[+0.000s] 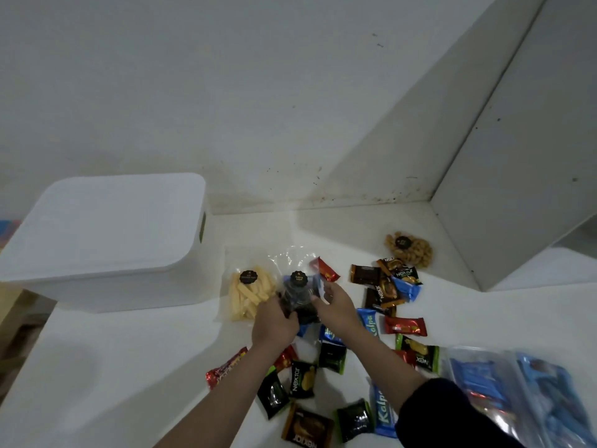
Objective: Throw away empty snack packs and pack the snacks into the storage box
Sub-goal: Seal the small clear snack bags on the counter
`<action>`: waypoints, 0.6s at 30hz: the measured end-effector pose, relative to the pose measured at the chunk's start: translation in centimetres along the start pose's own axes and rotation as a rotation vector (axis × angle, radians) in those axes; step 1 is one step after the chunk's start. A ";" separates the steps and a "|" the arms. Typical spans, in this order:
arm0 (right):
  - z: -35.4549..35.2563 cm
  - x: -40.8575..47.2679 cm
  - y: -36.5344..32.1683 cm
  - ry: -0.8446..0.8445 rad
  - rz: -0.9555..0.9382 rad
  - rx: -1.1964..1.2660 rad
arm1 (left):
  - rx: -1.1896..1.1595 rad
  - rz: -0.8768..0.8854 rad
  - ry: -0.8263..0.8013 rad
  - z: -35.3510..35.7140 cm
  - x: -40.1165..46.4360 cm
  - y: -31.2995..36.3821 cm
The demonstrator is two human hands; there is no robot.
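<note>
A white storage box point(106, 282) with its lid on stands at the left of the white table. Both hands meet at a clear bag of dark snacks point(298, 294) with a round black label, just right of a clear bag of yellow sticks point(247, 294). My left hand point(274, 321) grips the dark bag's lower part. At the bag's right side, my right hand point(336, 307) pinches its edge. Several small snack packs point(384, 286) in black, red, blue and green lie scattered around and under my forearms.
A clear bag of brown curled snacks point(408, 248) lies at the back right near a grey panel point(517, 173). Large clear bags with blue packs point(517, 389) sit at the right front. The wall point(258, 92) rises directly behind the table.
</note>
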State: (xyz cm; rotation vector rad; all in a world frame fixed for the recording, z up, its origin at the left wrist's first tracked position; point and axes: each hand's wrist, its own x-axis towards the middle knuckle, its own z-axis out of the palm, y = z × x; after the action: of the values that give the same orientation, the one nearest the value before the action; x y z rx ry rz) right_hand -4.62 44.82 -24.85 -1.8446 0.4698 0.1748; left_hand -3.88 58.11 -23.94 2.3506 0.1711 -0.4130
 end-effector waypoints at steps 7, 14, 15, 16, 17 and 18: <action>-6.1 0.9 1.6 0.179 -0.015 -0.003 | -0.019 0.089 0.067 3.2 -1.7 6.7; -17.0 4.6 3.3 0.332 -0.051 -0.106 | -0.189 0.071 -0.082 10.2 0.5 15.6; -18.4 5.4 3.5 0.332 -0.052 -0.124 | -0.206 0.044 -0.096 11.1 1.1 16.6; -19.6 6.3 3.6 0.329 -0.051 -0.137 | -0.223 0.011 -0.110 11.9 1.7 17.5; -20.7 7.3 3.7 0.325 -0.040 -0.154 | -0.247 -0.020 -0.118 12.6 2.4 18.4; -21.6 8.3 3.7 0.320 -0.045 -0.176 | -0.281 -0.054 -0.125 13.3 3.1 19.2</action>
State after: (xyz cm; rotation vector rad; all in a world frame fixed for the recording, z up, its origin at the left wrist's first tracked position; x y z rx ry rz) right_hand -1.05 21.69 -24.03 -2.0642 0.6501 -0.1166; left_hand 0.32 35.10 -21.59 2.0415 0.2192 -0.5254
